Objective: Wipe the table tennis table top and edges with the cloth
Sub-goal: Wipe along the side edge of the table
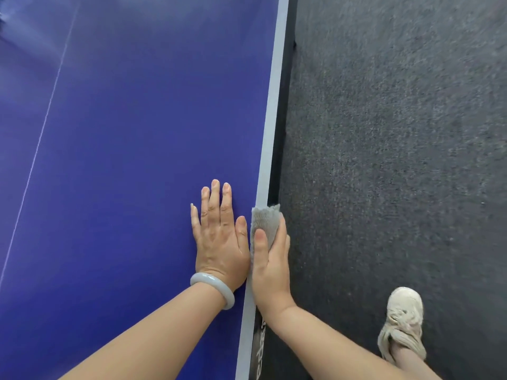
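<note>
The blue table tennis table top fills the left of the view, with a pale border stripe along its right edge and a black side face below it. My right hand grips a grey fluffy cloth folded over that edge, thumb on top, fingers wrapped down the side. My left hand lies flat on the blue top just left of the cloth, fingers spread, holding nothing. A pale bangle sits on my left wrist.
Dark grey carpeted floor runs along the right of the table. My foot in a beige sneaker stands on it at lower right. A thin white centre line crosses the table top at the left.
</note>
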The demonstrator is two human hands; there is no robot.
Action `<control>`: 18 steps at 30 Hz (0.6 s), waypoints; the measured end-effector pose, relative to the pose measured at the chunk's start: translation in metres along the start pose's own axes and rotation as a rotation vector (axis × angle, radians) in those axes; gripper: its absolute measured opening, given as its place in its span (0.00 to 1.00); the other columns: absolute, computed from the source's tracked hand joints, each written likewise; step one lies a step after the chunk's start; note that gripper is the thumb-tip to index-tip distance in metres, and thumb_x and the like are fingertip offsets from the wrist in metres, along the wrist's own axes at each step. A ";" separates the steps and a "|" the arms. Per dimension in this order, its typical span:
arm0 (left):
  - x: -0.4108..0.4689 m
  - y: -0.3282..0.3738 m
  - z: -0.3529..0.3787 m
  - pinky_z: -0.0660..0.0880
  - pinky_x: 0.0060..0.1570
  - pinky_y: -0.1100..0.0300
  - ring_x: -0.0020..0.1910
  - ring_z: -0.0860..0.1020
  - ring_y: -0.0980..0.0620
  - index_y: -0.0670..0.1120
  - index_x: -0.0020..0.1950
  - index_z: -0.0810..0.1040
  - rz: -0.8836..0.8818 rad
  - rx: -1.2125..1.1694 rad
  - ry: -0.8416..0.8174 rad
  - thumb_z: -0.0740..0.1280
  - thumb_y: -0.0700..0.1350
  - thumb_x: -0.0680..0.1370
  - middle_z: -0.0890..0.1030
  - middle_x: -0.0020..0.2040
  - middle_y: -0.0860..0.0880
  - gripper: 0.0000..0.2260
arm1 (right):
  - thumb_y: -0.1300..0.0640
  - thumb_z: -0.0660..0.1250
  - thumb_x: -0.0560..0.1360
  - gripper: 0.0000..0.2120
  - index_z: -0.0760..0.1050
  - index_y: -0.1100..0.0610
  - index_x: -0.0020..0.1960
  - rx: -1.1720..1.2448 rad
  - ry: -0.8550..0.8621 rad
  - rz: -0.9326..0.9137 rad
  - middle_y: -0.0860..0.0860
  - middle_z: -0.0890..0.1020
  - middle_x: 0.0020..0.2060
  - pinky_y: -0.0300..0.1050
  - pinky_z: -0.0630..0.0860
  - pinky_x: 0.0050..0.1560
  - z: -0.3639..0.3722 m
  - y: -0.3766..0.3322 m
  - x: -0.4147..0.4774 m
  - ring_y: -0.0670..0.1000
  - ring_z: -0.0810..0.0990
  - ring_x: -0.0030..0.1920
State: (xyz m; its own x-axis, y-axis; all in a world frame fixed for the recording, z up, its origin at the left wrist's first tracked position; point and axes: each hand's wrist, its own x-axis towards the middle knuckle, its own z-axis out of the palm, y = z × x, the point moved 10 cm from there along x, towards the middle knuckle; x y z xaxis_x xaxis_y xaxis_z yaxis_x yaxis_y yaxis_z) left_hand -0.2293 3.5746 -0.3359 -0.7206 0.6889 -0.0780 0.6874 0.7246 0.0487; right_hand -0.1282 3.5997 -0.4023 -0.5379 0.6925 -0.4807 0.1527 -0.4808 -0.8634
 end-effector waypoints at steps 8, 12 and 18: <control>0.000 -0.002 0.004 0.45 0.77 0.42 0.80 0.43 0.49 0.44 0.81 0.49 0.000 0.020 -0.038 0.43 0.52 0.82 0.47 0.81 0.47 0.28 | 0.42 0.55 0.82 0.30 0.57 0.55 0.78 -0.019 0.064 -0.020 0.56 0.67 0.71 0.49 0.67 0.71 -0.005 -0.083 0.156 0.53 0.69 0.69; 0.001 0.000 0.004 0.48 0.77 0.40 0.80 0.45 0.47 0.44 0.81 0.49 -0.002 0.066 -0.057 0.43 0.52 0.82 0.48 0.81 0.46 0.28 | 0.41 0.55 0.82 0.31 0.54 0.54 0.80 -0.017 -0.002 -0.011 0.56 0.64 0.73 0.46 0.63 0.69 -0.003 -0.084 0.167 0.54 0.66 0.72; 0.006 0.005 -0.003 0.61 0.71 0.35 0.76 0.61 0.38 0.38 0.77 0.62 -0.009 0.142 -0.104 0.48 0.50 0.80 0.62 0.76 0.38 0.28 | 0.41 0.53 0.83 0.33 0.47 0.54 0.81 -0.059 -0.021 0.016 0.55 0.59 0.76 0.41 0.56 0.63 -0.004 -0.086 0.162 0.54 0.60 0.76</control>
State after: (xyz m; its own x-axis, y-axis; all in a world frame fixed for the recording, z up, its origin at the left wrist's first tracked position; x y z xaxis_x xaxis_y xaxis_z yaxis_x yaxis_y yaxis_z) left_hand -0.2304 3.5818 -0.3335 -0.7187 0.6715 -0.1804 0.6921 0.7157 -0.0934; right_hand -0.2250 3.7558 -0.4071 -0.5525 0.6729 -0.4918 0.2094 -0.4590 -0.8634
